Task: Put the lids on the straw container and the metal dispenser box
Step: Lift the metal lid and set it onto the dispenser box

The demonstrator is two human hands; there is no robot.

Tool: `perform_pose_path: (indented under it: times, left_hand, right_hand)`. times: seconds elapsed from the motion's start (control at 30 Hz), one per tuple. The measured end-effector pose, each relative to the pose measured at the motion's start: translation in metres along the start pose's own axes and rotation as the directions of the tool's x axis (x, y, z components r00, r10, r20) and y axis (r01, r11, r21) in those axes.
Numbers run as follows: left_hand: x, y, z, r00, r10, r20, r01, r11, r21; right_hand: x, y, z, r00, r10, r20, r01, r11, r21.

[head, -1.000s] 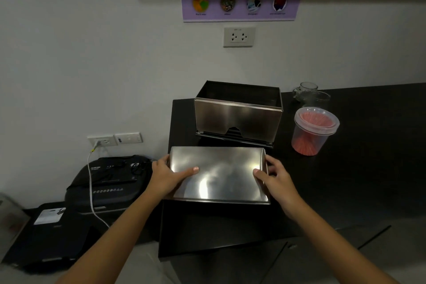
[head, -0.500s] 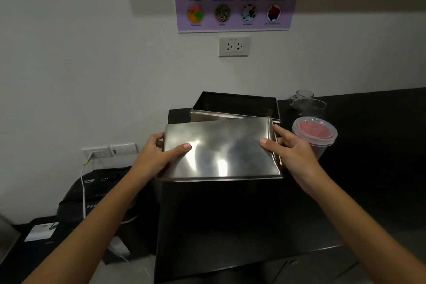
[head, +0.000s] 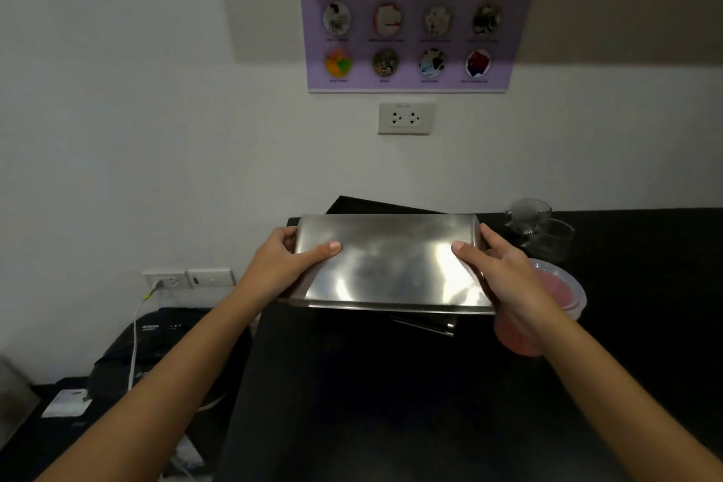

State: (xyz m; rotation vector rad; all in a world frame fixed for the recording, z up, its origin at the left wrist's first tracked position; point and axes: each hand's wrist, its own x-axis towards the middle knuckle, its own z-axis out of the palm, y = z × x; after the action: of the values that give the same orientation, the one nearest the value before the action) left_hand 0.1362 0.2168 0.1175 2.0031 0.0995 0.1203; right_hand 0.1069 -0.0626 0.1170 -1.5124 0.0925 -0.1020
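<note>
I hold the shiny metal lid flat in front of me, over the metal dispenser box, which it hides almost fully; only the box's dark back rim and a strip of its base show. My left hand grips the lid's left edge, thumb on top. My right hand grips the right edge the same way. Whether the lid touches the box I cannot tell. The straw container, a clear round tub of red straws with its clear lid on, stands to the right, partly behind my right wrist.
Everything stands on a black table against a white wall. Two clear glass cups sit at the back right. A black machine with a white cable plugged into a wall socket sits low on the left, beside the table.
Both hands have raised the metal lid from the table and carried it away from me, over the dispenser box. The view has tilted upward, showing more of the wall poster.
</note>
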Motion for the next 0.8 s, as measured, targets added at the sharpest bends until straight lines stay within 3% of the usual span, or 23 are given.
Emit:
perform_pose_path:
  times: [0.27, 0.4, 0.53, 0.8]
  left_hand:
    - [0.022, 0.023, 0.024, 0.996, 0.029, -0.09, -0.034, 0.997, -0.063]
    - [0.034, 0.026, 0.021, 0.984, 0.044, -0.171, -0.058, 0.995, -0.078]
    - [0.056, 0.028, 0.011, 0.994, -0.011, -0.112, 0.0, 0.995, -0.098]
    - [0.099, 0.032, 0.018, 0.996, -0.085, 0.026, 0.087, 0.986, -0.143]
  right_hand:
    - [0.045, -0.011, -0.008, 0.999, -0.032, -0.044, 0.035, 0.997, 0.063]
    - [0.054, -0.008, 0.002, 0.997, 0.031, -0.073, -0.023, 0.994, 0.103]
    - [0.057, -0.004, 0.007, 0.996, 0.05, -0.079, -0.041, 0.993, 0.115]
    - [0.063, -0.002, 0.008, 0.985, -0.084, -0.153, 0.081, 0.996, -0.026]
